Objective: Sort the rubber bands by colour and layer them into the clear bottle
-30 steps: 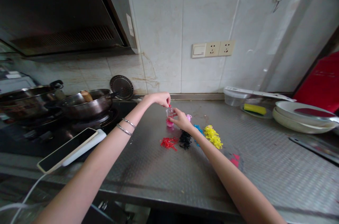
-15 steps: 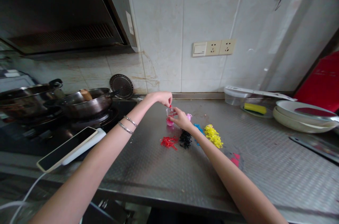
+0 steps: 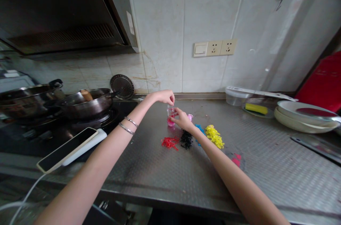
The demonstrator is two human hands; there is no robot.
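A small clear jar (image 3: pixel 169 111), pinkish low down with some red inside, stands upright on the metal counter. My right hand (image 3: pixel 182 119) grips it from the right side. Just above its mouth, my left hand (image 3: pixel 165 96) is closed in a downward pinch; I cannot make out anything between the fingertips. Nearer me lie a pile of red rubber bands (image 3: pixel 170 142) and a pile of black bands (image 3: pixel 187 140). Blue bands (image 3: pixel 199 129) show partly behind my right wrist, with yellow bands (image 3: pixel 214 137) beside them. A pink item (image 3: pixel 190 117) is mostly hidden behind my right hand.
At left, a pan (image 3: pixel 85 103) sits on the stove, with a phone (image 3: pixel 68 148) on a white object before it. A clear bag with pink bits (image 3: pixel 236 159) lies near my right forearm. Bowls (image 3: pixel 303 118), a yellow sponge (image 3: pixel 256 109) and a knife (image 3: pixel 317 148) lie at right.
My left hand has risen slightly from the jar's mouth. The red bit at its fingertips is no longer visible there. My right hand keeps its hold on the jar.
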